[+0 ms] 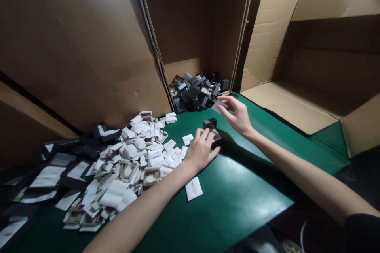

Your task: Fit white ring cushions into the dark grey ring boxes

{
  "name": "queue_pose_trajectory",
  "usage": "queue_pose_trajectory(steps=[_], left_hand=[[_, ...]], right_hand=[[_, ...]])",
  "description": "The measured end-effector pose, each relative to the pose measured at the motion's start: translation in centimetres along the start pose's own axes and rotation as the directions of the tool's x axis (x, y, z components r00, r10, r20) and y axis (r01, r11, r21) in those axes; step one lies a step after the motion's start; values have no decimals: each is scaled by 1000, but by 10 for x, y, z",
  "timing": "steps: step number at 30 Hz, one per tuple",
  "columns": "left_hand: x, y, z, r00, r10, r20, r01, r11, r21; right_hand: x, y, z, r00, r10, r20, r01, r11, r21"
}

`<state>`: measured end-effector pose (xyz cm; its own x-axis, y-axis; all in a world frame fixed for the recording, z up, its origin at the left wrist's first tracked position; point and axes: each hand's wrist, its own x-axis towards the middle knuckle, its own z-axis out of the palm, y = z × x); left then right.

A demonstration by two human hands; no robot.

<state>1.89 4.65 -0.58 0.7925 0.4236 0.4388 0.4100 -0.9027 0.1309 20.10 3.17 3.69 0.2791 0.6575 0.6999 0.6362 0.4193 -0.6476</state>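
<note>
Black first: looking at a small black rigid-looking box (210,123) with lid raised, sitting on a smooth dark-green tabletop (237,197), just right of a loose pile of white folded inserts (127,174). Resting left hand (201,148) over the box, touching with fingertips; not showing clearly whether pressing inside or clasping the walls. Pinching a small pale thin card (218,106) between thumb and fingers of right hand (238,115), holding it up and right of the box, apart from it.

Guessing box as light and stiff, probably denting at corners if squeezed hard, likely sliding easily on the glossy surface. Suggesting taking hold low on the outer side walls, avoiding pulling on the lid. Guessing card as nearly weightless, bending slightly, maybe slippery; favouring a light edge pinch.

Reading box direction: standing lid-end farthest away, running from far-left to near-right. Not confirming longer side, being partly covered by fingers. Pointing card's free end left, seemingly running long axis roughly sideways; hiding the rest behind fingertips.
</note>
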Motion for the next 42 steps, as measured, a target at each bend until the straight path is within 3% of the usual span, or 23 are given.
queue_pose_trajectory(steps=[2, 6, 11, 16, 22, 29, 42], left_hand=[[0, 0, -1, 1000, -8, 1, 8, 1000, -31], [0, 0, -3, 999, -39, 16, 40, 998, -56], [0, -2, -2, 999, -47, 21, 49, 993, -104], [1, -4, -2, 998, -35, 44, 42, 981, -191], [1, -5, -5, 998, -51, 43, 62, 954, -293], [1, -5, -1, 996, -84, -20, 72, 935, -347], [1, -5, -3, 996, -89, -1, 82, 931, -356]], right_hand=[[-13, 15, -6, 992, 120, -42, -114, 987, 116], [-25, 32, -8, 956, 293, -10, -277, 915, 293], [-24, 34, -9, 874, 484, 49, -450, 765, 461], [-29, 29, -6, 796, 586, 154, -551, 595, 585], [-35, 26, -1, 799, 551, 241, -571, 568, 593], [-34, 27, -4, 850, 469, 241, -513, 629, 584], [-30, 23, -12, 869, 421, 261, -481, 589, 650]])
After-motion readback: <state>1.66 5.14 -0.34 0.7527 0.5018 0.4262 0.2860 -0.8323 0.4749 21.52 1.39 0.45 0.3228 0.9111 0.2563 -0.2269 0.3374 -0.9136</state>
